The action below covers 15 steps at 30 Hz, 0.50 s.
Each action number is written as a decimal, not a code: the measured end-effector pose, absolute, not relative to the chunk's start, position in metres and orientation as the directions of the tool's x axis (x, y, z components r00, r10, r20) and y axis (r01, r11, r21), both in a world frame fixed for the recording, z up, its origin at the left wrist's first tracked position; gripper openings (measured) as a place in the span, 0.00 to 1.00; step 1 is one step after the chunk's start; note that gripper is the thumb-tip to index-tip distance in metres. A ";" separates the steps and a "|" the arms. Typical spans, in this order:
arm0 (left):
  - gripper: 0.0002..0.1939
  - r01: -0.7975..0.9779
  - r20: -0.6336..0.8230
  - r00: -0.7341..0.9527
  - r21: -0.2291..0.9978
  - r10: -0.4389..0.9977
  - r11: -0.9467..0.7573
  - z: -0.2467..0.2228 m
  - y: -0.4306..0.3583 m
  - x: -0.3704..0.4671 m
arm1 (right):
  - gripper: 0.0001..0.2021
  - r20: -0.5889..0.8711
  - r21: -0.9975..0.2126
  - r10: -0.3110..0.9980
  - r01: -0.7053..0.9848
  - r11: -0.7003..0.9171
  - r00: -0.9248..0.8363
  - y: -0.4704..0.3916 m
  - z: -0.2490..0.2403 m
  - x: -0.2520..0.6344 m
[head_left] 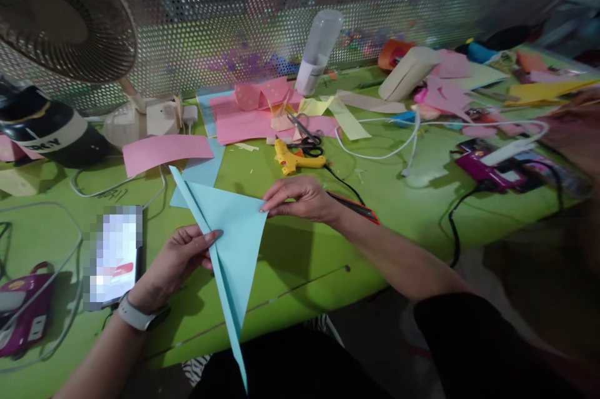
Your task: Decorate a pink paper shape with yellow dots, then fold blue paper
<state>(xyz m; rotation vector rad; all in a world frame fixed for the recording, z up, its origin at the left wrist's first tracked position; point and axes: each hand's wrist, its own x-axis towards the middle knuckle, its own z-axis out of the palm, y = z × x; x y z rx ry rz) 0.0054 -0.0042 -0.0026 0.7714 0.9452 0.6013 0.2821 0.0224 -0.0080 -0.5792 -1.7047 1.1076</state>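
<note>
A light blue sheet of paper [239, 224] is held up in front of me, shaped like a triangle with a narrow folded strip along its left edge. My left hand [190, 249] pinches that strip near its middle, thumb in front and fingers behind. With thumb and fingertips, my right hand [300, 199] grips the paper's right corner. Just beyond my right hand lie a yellow glue gun [297, 160] and black-handled scissors [309, 139]. A cutter with orange edges [354, 206] is partly hidden behind my right forearm. Left of my left hand rests a phone [117, 255] with a blurred screen.
The green table [394, 249] holds pink paper [169, 154], a clear bottle [319, 52], a roll [409, 74] and purple power strips [492, 164] with trailing cables. A fan [60, 17] and dark bottle [51, 127] stand left. Perforated metal [201, 11] rises behind. Another person's blurred arm shows at right.
</note>
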 end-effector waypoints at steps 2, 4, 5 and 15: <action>0.12 -0.117 -0.482 0.466 0.797 0.742 0.592 -0.004 -0.005 0.005 | 0.10 0.482 -0.869 0.780 -0.103 0.484 -0.400 0.022 -0.007 0.282; 0.12 -0.120 -0.481 0.471 0.795 0.739 0.595 -0.005 -0.005 0.006 | 0.08 0.485 -0.868 0.784 -0.105 0.486 -0.387 0.021 -0.007 0.280; 0.12 -0.122 -0.482 0.473 0.793 0.738 0.596 -0.005 -0.005 0.006 | 0.07 0.488 -0.868 0.789 -0.112 0.484 -0.374 0.020 -0.007 0.280; 0.14 -0.120 -0.479 0.442 0.806 0.759 0.579 -0.002 -0.006 0.008 | 0.18 0.352 -0.935 0.891 -0.061 0.350 -0.288 0.019 -0.018 0.279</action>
